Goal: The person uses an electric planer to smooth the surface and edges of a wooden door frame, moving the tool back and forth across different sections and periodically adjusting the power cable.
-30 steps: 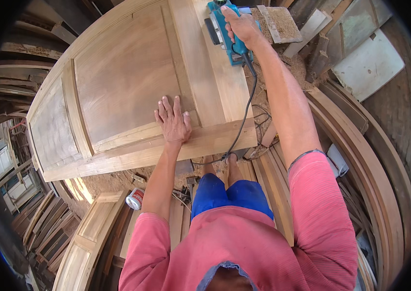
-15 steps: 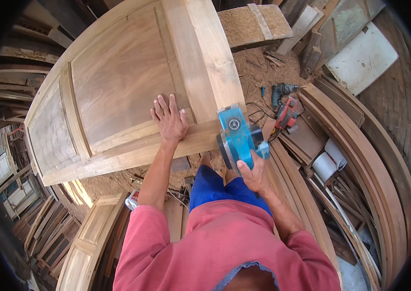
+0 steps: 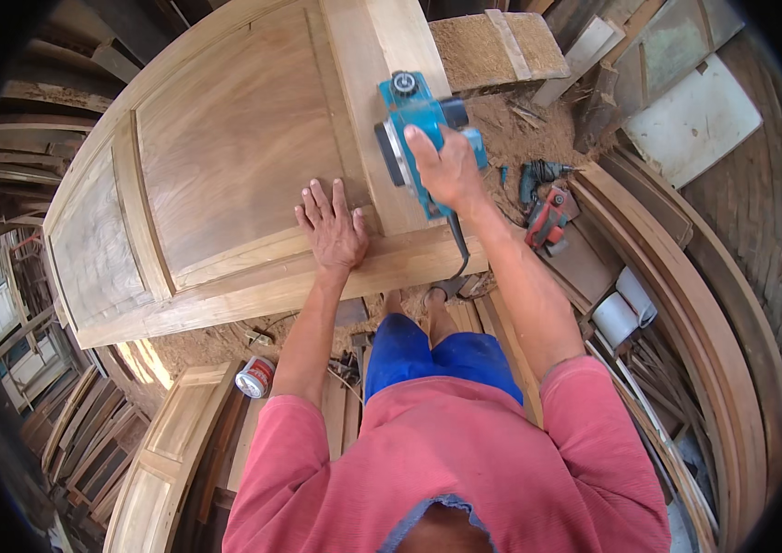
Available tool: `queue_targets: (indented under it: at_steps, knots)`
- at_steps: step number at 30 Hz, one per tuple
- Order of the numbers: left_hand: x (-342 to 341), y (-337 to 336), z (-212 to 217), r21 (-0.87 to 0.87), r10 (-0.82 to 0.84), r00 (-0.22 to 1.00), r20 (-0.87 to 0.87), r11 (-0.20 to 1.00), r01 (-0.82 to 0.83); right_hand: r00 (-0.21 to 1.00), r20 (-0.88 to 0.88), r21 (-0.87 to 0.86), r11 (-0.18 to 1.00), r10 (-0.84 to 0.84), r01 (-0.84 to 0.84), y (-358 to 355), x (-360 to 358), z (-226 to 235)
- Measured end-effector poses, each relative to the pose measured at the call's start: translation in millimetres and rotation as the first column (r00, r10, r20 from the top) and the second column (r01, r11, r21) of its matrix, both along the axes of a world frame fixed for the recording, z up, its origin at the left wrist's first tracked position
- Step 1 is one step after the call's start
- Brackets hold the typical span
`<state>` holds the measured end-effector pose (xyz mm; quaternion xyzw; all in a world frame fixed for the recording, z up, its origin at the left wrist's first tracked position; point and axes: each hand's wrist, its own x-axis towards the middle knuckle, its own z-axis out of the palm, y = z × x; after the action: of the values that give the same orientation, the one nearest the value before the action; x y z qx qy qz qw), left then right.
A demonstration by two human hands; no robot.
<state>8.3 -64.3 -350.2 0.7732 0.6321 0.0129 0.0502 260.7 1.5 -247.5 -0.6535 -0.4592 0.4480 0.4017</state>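
Blue planer (image 3: 423, 114) swings forward over the door (image 3: 234, 152)

Half a second ago the planer was drawn back near the person's body, past the door's near right corner; now it is farther forward, over the right-hand border of the panelled wooden door. The left hand (image 3: 333, 230) has hardly shifted.

The right hand (image 3: 451, 170) has its fingers wrapped around the planer's handle, with the thumb along the top. Whether the base of the tool touches the wood cannot be told from this angle. A black cord (image 3: 459, 241) runs from the handle end down past the near edge of the door.

The left hand lies flat and grips nothing, its fingers spread on the lower right part of the large panel and its palm on the near rail.

To the right of the door, a dark teal drill (image 3: 539, 175) and a red power tool (image 3: 550, 217) lie near each other beside long boards (image 3: 700, 304). Beyond them leans a pale flat board (image 3: 697, 122). Past the door's right edge is a sawdust-covered slab (image 3: 469, 51) with a strip of wood across it. Below the door, left of the person's forearm, sits a white can (image 3: 254, 377) with a red label, next to a smaller panelled wooden piece (image 3: 170, 442).
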Motion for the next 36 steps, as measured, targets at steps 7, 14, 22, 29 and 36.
queue_targets:
  at_steps: [7, 14, 22, 29, 36]
  knots:
    - [1, 4, 0, 0.045, -0.004, 0.996, 0.093, 0.999, -0.001, 0.994, 0.106, -0.019, 0.999, -0.028, 0.031, 135, 15, -28]
    - [-8, 2, -5, 0.075, 0.011, 0.994, 0.111, 0.997, -0.02, 0.957, -0.289, -0.089, 0.996, -0.01, -0.016, 55, 2, -9]
    - [-7, 3, -3, 0.053, 0.016, 0.997, 0.078, 0.998, -0.02, 0.988, -0.143, -0.137, 0.988, 0.057, -0.077, -197, -16, 32]
    - [0, -1, -1, 0.065, 0.008, 0.995, 0.101, 0.998, -0.014, 0.999, -0.039, -0.135, 0.991, -0.003, -0.003, -203, -23, 27]
    - [5, 4, 14, 0.047, 0.026, 0.993, 0.111, 0.998, -0.032, 0.998, -0.057, -0.054, 0.998, -0.012, 0.009, -45, -28, -1]
